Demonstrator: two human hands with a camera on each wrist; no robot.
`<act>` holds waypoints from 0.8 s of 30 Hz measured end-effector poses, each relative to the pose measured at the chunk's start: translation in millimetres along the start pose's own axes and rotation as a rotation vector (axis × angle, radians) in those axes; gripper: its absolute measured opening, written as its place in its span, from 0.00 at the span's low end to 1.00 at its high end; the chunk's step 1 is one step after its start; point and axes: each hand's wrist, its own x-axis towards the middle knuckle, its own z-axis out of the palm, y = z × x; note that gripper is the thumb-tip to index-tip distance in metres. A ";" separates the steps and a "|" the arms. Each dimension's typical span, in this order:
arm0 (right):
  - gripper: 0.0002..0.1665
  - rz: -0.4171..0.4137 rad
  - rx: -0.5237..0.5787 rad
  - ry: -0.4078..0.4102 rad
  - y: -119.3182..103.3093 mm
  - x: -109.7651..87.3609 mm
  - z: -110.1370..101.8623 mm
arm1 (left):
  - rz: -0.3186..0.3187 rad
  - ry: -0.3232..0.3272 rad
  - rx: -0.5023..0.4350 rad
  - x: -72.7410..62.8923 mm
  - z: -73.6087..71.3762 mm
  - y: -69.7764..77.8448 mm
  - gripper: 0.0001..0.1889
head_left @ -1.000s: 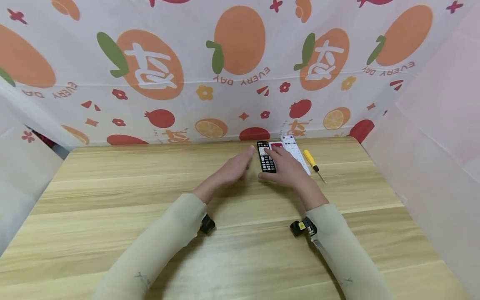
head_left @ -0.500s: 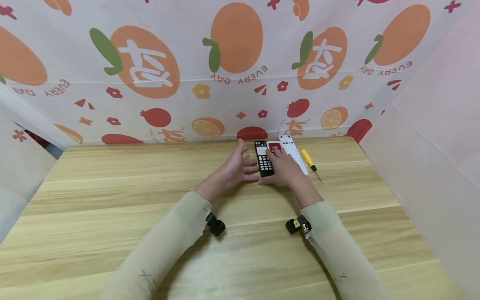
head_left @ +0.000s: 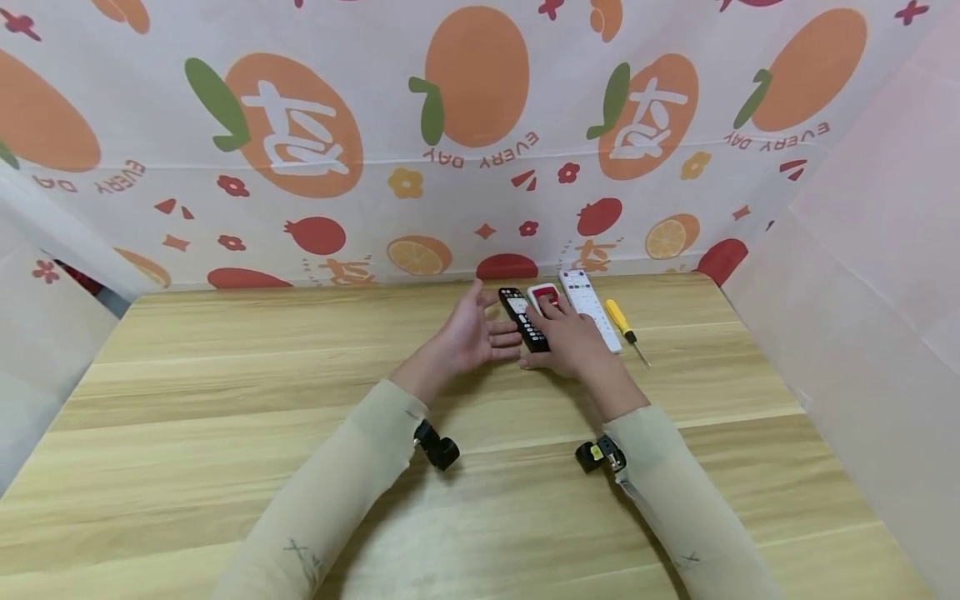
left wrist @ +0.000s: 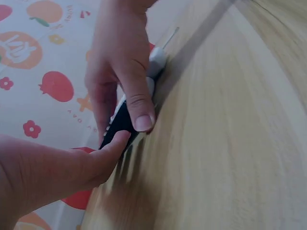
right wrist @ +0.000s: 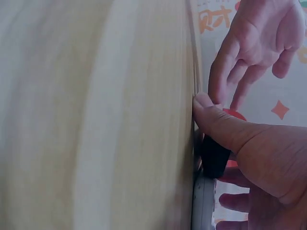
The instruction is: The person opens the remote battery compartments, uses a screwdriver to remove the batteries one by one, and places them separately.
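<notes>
A black remote control [head_left: 516,307] lies slanted near the table's back edge. My right hand [head_left: 573,343] reaches over it; in the left wrist view its thumb and fingers stand on either side of the remote's dark body [left wrist: 120,120]. Beneath the right fingers is a small white-and-red device [head_left: 534,291], partly covered, its kind unclear. To the left, my left hand [head_left: 468,335] is turned palm inward with its fingers extended, the fingertips close to the black remote's left side. The right wrist view shows the right thumb by the remote's dark end [right wrist: 214,155].
A long white remote control [head_left: 588,307] lies right of the right hand. Beyond it rests a screwdriver [head_left: 618,317] with a yellow handle. A fruit-print curtain [head_left: 405,225] rises directly behind the wooden table [head_left: 262,400].
My left hand has turned, bringing its palm round and its fingers toward the remotes. The black remote has swung, its top going left, and the white-and-red device has tilted too. The right hand settled lower.
</notes>
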 end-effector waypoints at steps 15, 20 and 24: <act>0.20 -0.153 0.242 0.359 -19.8 -9.8 -14.5 | 0.180 -0.014 0.368 -31.3 -7.6 -0.4 0.36; 0.20 -0.178 0.426 0.438 -27.9 -19.9 -22.8 | 0.304 -0.006 0.567 -48.7 -12.0 -1.9 0.35; 0.19 -0.172 0.621 0.446 -30.3 -27.2 -24.8 | 0.479 0.005 0.834 -59.3 -20.0 -4.5 0.35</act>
